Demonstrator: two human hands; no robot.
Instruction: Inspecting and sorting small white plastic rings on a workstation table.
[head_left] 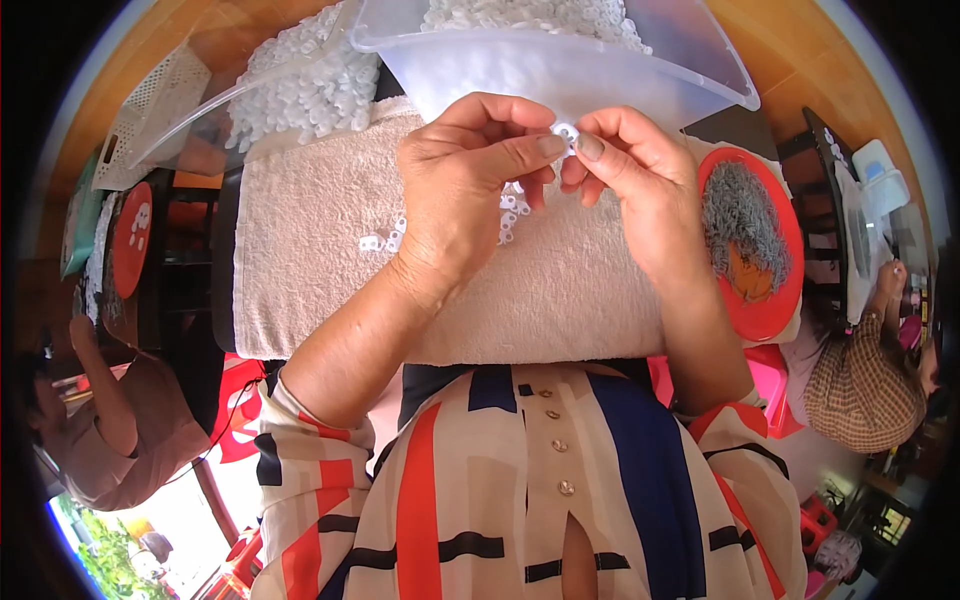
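Over the towel, my left hand (pixel 462 170) and my right hand (pixel 645 180) meet, each pinching the same small white plastic piece (pixel 565 131) between thumb and fingers. A round hole shows in the piece; the fingertips cover much of it. Several similar loose white pieces (pixel 373 243) lie on the beige towel (pixel 300 240), partly hidden behind my left hand. To the right of my right hand, a red plate (pixel 780 305) holds a heap of small grey metal parts (pixel 745 215), too fine to make out singly.
Beyond my hands stands a translucent plastic bin (pixel 560 75) with many white pieces. A clear bag-like container at the far left holds another heap of white pieces (pixel 300 90). Co-workers sit on the left (pixel 130 420) and right (pixel 865 380), and a white perforated basket (pixel 160 105) stands at the left.
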